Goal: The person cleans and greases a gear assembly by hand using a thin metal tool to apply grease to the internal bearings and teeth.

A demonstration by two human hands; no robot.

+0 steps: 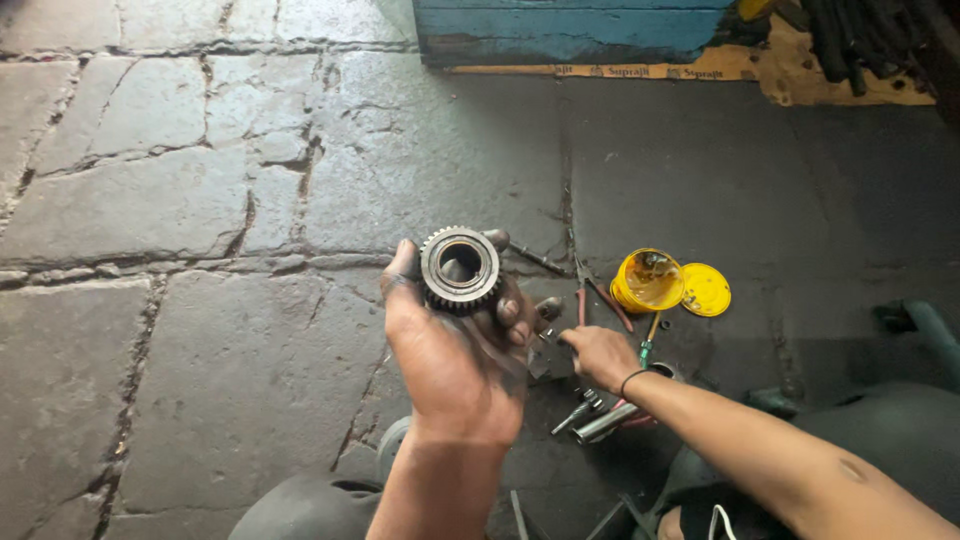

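Nearby, yellow tub [647, 280], lid [705, 290], pliers [597, 296].

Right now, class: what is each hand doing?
Left hand: closed around a toothed gear, held up.
Right hand: down among tools on the floor; grip cannot be told.

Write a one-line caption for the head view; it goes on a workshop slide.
Left hand holds up a toothed metal gear while the right hand reaches among tools on the stone floor.
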